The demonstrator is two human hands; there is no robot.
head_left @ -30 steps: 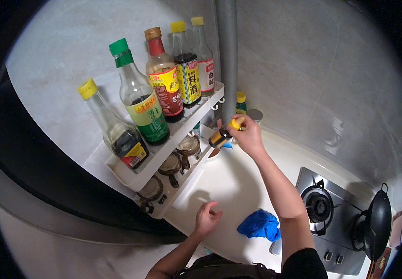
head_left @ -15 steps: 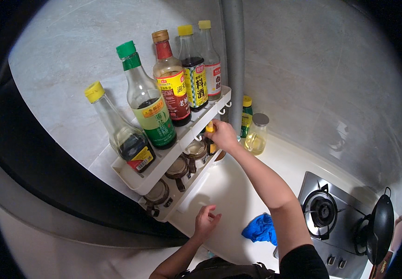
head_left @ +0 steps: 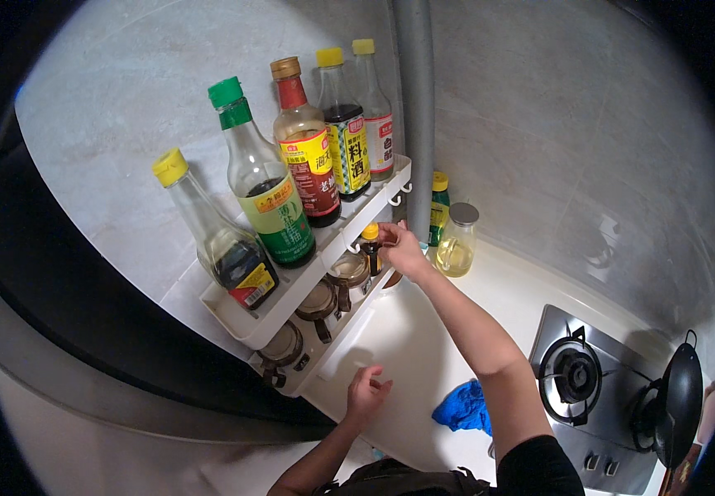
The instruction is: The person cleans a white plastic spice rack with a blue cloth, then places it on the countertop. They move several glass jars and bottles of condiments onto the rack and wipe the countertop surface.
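Observation:
A small dark bottle with a yellow cap (head_left: 370,234) stands on the lower level of the white wall rack (head_left: 324,263), at its far end. Just right of that bottle is my right hand (head_left: 402,250), its fingers loosely spread with nothing visible in them. Whether a fingertip still touches the bottle is hard to tell. My left hand (head_left: 366,395) hovers above the white counter, fingers loosely bent and apart, holding nothing. Glass jars with brown handles (head_left: 318,301) line the lower level beside the small bottle.
Tall sauce bottles (head_left: 275,217) fill the rack's upper level, with hooks along its edge. A grey pipe (head_left: 415,107) rises by the corner. An oil jar (head_left: 456,240), blue cloth (head_left: 463,407), gas stove (head_left: 576,372) and black wok (head_left: 678,405) occupy the counter.
My right hand has let go of the small yellow-capped bottle and shifted slightly right, leaving the bottle standing on the lower level. My left hand has hardly moved.

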